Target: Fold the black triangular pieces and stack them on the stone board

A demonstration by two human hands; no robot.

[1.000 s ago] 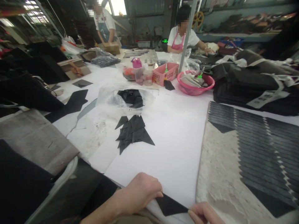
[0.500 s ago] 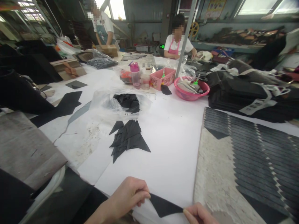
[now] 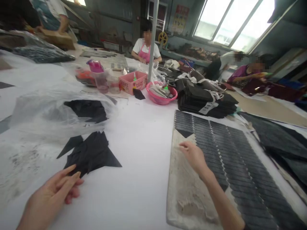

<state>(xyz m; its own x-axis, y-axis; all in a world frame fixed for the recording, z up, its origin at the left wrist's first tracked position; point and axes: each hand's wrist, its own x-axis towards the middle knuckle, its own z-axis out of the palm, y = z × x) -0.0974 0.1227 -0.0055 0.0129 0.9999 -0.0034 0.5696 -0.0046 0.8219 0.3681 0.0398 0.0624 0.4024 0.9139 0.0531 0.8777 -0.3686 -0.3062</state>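
Note:
My left hand (image 3: pixel 54 195) is open beside a loose pile of black pointed pieces (image 3: pixel 92 151), with its index fingertip over the near edge of the pile. My right hand (image 3: pixel 194 156) is over a worn grey board (image 3: pixel 178 182), its fingers pinched together and nothing visible between them. Just beyond those fingertips lies a black pointed piece (image 3: pixel 184 133) on the board. Rows of overlapping black strips (image 3: pixel 230 150) with jagged edges cover the board's right side. My right forearm hides part of them.
Behind the pile lies a clear plastic bag (image 3: pixel 45 108) with black pieces. Farther back stand a pink bottle (image 3: pixel 99 76), a pink box (image 3: pixel 134 82), a pink basin (image 3: pixel 161 99) and a tied black stack (image 3: pixel 203 102). A metal pole (image 3: pixel 153 41) rises there. Several people work beyond.
The black piece that both hands held is out of their fingers. My left hand has moved left to the pile; my right hand has reached forward over the board. The view has turned right.

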